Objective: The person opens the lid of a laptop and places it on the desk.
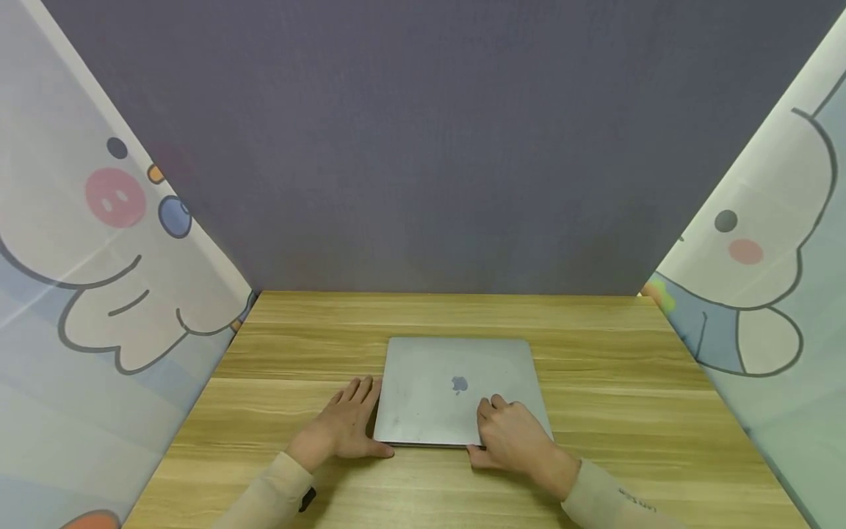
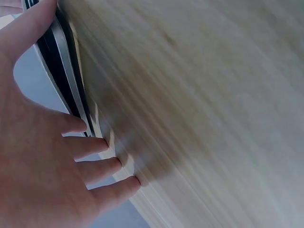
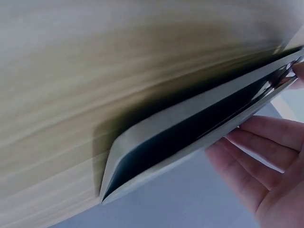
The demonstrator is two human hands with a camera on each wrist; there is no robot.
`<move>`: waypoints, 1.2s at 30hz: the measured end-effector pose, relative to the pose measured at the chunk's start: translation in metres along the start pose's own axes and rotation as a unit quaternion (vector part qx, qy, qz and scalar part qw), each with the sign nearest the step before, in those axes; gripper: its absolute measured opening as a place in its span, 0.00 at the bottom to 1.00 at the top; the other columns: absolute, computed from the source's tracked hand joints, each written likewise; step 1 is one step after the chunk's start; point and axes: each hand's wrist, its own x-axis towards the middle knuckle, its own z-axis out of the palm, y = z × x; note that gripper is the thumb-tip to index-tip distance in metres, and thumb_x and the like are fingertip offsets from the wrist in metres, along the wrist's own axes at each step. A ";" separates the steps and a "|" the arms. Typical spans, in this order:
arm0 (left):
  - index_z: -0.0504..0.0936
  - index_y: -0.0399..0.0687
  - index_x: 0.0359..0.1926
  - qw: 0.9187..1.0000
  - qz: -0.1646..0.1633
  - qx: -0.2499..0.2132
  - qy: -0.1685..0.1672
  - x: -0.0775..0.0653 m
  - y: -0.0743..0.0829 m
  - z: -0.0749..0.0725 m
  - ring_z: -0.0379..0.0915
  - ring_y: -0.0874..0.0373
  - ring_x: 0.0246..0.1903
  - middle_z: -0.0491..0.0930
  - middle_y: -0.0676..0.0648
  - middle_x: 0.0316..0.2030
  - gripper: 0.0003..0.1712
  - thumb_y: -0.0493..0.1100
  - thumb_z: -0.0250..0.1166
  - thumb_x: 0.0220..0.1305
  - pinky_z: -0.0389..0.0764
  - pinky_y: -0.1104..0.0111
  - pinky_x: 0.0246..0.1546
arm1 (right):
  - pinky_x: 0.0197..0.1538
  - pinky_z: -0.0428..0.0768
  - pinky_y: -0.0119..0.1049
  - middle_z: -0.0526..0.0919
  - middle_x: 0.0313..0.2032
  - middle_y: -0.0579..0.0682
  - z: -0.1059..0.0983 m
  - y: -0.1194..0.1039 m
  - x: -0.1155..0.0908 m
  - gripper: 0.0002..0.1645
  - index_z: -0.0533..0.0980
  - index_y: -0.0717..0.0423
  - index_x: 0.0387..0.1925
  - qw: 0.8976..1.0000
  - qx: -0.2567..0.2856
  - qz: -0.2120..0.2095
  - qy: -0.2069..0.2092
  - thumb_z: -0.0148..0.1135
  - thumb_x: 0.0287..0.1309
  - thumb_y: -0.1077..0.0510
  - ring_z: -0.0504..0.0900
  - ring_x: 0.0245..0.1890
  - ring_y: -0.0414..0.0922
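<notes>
A silver laptop (image 1: 423, 397) with an apple logo lies on the table, its lid raised by a narrow gap at the front. My right hand (image 1: 512, 437) holds the lid's front edge right of the middle. In the right wrist view, the thumb (image 3: 298, 70) is in the gap and the bent fingers (image 3: 242, 166) lie against the outside of the lid (image 3: 161, 166); the base (image 3: 161, 111) stays flat. My left hand (image 1: 346, 425) is spread along the laptop's left side, thumb at the front left corner. Its fingertips (image 2: 128, 185) touch the table in the left wrist view.
The wooden table (image 1: 297, 338) extends around the laptop on all sides. A dark grey panel (image 1: 423, 147) stands along its back edge. Cartoon-printed sheets (image 1: 59, 353) flank it left and right.
</notes>
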 end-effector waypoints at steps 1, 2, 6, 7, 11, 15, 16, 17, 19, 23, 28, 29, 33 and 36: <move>0.49 0.36 0.79 1.000 0.000 0.003 -0.001 0.000 0.000 0.000 0.44 0.33 0.76 0.49 0.31 0.77 0.75 0.81 0.67 0.47 0.56 0.39 0.71 | 0.13 0.70 0.36 0.73 0.19 0.48 0.000 0.000 0.000 0.35 0.78 0.62 0.19 1.000 0.001 0.000 0.000 0.64 0.45 0.31 0.70 0.19 0.43; 0.49 0.36 0.79 1.000 0.000 0.005 -0.002 0.000 -0.001 0.001 0.44 0.33 0.76 0.49 0.31 0.77 0.75 0.82 0.66 0.47 0.56 0.39 0.71 | 0.13 0.71 0.36 0.73 0.19 0.48 -0.001 0.000 0.001 0.34 0.78 0.61 0.19 1.000 0.001 -0.001 0.001 0.64 0.45 0.31 0.70 0.19 0.43; 0.49 0.36 0.80 1.000 0.005 0.003 -0.004 -0.001 -0.002 0.001 0.43 0.34 0.77 0.48 0.31 0.78 0.74 0.82 0.65 0.49 0.56 0.39 0.71 | 0.13 0.71 0.36 0.73 0.19 0.47 -0.002 0.001 0.001 0.33 0.77 0.60 0.17 1.000 0.005 -0.001 -0.005 0.64 0.45 0.31 0.70 0.19 0.43; 0.49 0.37 0.80 1.000 0.006 0.000 -0.004 -0.001 -0.003 0.002 0.43 0.34 0.77 0.48 0.31 0.78 0.73 0.82 0.65 0.50 0.55 0.39 0.71 | 0.13 0.71 0.36 0.73 0.19 0.47 -0.003 0.001 0.002 0.33 0.76 0.59 0.17 1.000 0.007 0.000 -0.007 0.64 0.45 0.32 0.70 0.19 0.43; 0.50 0.39 0.80 1.000 0.012 -0.007 -0.001 -0.002 -0.006 0.003 0.42 0.35 0.77 0.47 0.33 0.78 0.70 0.80 0.64 0.52 0.55 0.39 0.71 | 0.13 0.71 0.36 0.73 0.19 0.46 -0.006 0.001 0.003 0.32 0.75 0.58 0.16 1.000 0.013 0.006 -0.012 0.64 0.45 0.32 0.71 0.19 0.43; 0.50 0.41 0.80 1.000 0.018 -0.011 0.001 -0.004 -0.008 0.002 0.42 0.35 0.77 0.47 0.33 0.78 0.68 0.79 0.64 0.54 0.55 0.38 0.71 | 0.13 0.71 0.37 0.74 0.19 0.46 -0.009 0.002 0.004 0.32 0.74 0.57 0.15 1.000 0.023 0.013 -0.011 0.65 0.44 0.32 0.73 0.20 0.43; 0.51 0.41 0.80 1.000 0.019 -0.012 0.001 -0.004 -0.008 0.002 0.42 0.35 0.77 0.47 0.33 0.78 0.68 0.79 0.64 0.54 0.55 0.37 0.71 | 0.13 0.71 0.37 0.74 0.19 0.46 -0.009 0.002 0.004 0.32 0.74 0.57 0.15 0.999 0.026 0.015 -0.010 0.65 0.43 0.32 0.73 0.20 0.43; 0.51 0.41 0.80 1.000 0.020 -0.012 0.000 -0.004 -0.009 0.002 0.42 0.35 0.77 0.47 0.33 0.78 0.68 0.79 0.64 0.54 0.55 0.37 0.71 | 0.13 0.71 0.36 0.74 0.19 0.46 -0.010 0.003 0.004 0.31 0.74 0.56 0.15 0.999 0.030 0.017 -0.009 0.65 0.43 0.32 0.73 0.19 0.43; 0.52 0.41 0.80 1.000 0.020 -0.011 0.000 -0.004 -0.009 0.002 0.42 0.35 0.77 0.47 0.34 0.79 0.67 0.79 0.64 0.54 0.55 0.37 0.70 | 0.13 0.71 0.36 0.73 0.19 0.45 -0.011 0.004 0.004 0.31 0.72 0.55 0.14 0.999 0.034 0.020 -0.006 0.65 0.43 0.32 0.72 0.19 0.43; 0.53 0.41 0.80 1.000 0.018 -0.007 0.002 -0.004 -0.008 0.002 0.43 0.35 0.77 0.48 0.34 0.79 0.67 0.79 0.65 0.53 0.57 0.38 0.70 | 0.13 0.70 0.36 0.73 0.18 0.44 -0.012 0.004 0.004 0.31 0.72 0.53 0.13 0.999 0.041 0.025 -0.006 0.66 0.43 0.31 0.73 0.19 0.43; 0.55 0.40 0.79 1.000 0.018 -0.010 0.002 -0.004 -0.007 0.000 0.43 0.35 0.77 0.49 0.34 0.78 0.66 0.78 0.66 0.54 0.56 0.38 0.70 | 0.13 0.69 0.35 0.72 0.18 0.43 -0.015 0.004 0.004 0.31 0.68 0.51 0.12 0.998 0.049 0.029 -0.001 0.67 0.44 0.32 0.71 0.19 0.42; 0.56 0.40 0.79 1.000 0.019 -0.012 0.003 -0.005 -0.007 -0.001 0.43 0.35 0.77 0.49 0.34 0.78 0.66 0.77 0.66 0.54 0.56 0.38 0.70 | 0.13 0.69 0.34 0.72 0.18 0.43 -0.015 0.004 0.004 0.31 0.68 0.51 0.12 0.998 0.050 0.029 0.004 0.67 0.43 0.32 0.71 0.19 0.42; 0.56 0.39 0.78 1.000 0.018 -0.016 0.006 -0.005 -0.007 -0.002 0.43 0.35 0.77 0.49 0.34 0.78 0.66 0.76 0.67 0.53 0.55 0.38 0.71 | 0.13 0.66 0.32 0.70 0.17 0.42 -0.018 0.005 0.006 0.31 0.66 0.49 0.11 0.998 0.058 0.031 0.021 0.69 0.42 0.33 0.69 0.18 0.41; 0.56 0.40 0.79 1.000 0.018 -0.017 0.007 -0.006 -0.008 -0.002 0.43 0.35 0.77 0.49 0.34 0.78 0.66 0.77 0.67 0.53 0.55 0.38 0.71 | 0.13 0.63 0.30 0.69 0.16 0.41 -0.019 0.006 0.006 0.30 0.65 0.48 0.10 0.997 0.064 0.032 0.022 0.69 0.42 0.34 0.66 0.18 0.40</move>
